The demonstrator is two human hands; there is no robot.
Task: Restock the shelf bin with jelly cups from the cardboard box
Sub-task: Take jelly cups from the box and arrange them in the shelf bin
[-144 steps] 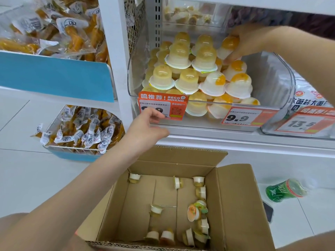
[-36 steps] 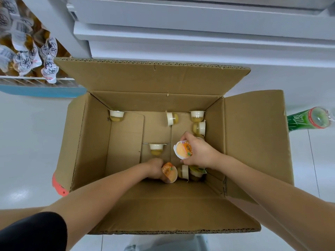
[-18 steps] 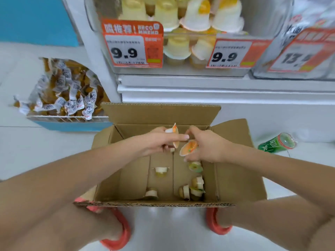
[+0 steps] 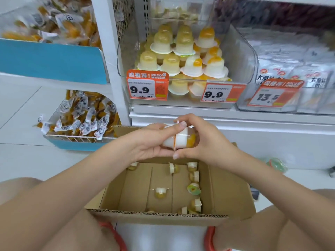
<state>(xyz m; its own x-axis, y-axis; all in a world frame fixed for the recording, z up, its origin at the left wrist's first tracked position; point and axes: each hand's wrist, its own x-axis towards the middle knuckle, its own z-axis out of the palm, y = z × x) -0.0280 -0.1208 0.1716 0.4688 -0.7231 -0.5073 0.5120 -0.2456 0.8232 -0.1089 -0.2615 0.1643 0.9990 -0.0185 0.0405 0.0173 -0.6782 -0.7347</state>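
Held lid to lid above the open cardboard box (image 4: 226,192), two jelly cups (image 4: 178,138) pressed together between both hands, left hand (image 4: 150,142) with fingers curled round the white cup, right hand (image 4: 203,142) gripping the cup with the orange tip; below them, on the box floor, a scatter of loose jelly cups (image 4: 194,189), most lying along the right wall, one upright near the middle, a few at the far wall; directly behind and above, on the white shelf (image 4: 181,108), a clear shelf bin (image 4: 243,57) stacked with rows of upturned cups, pale yellow ones to the left, white ones with orange tops to the right, two orange price tags (image 4: 147,87) reading 9.9 clipped across its front; next bin to the right filled with white snack packets (image 4: 293,73) behind a 13.5 tag; to the left, blue-fronted wire baskets (image 4: 76,144) heaped with wrapped yellow snacks; green bottle (image 4: 276,164) lying on the tiled floor at right, blurred; knees at either lower corner
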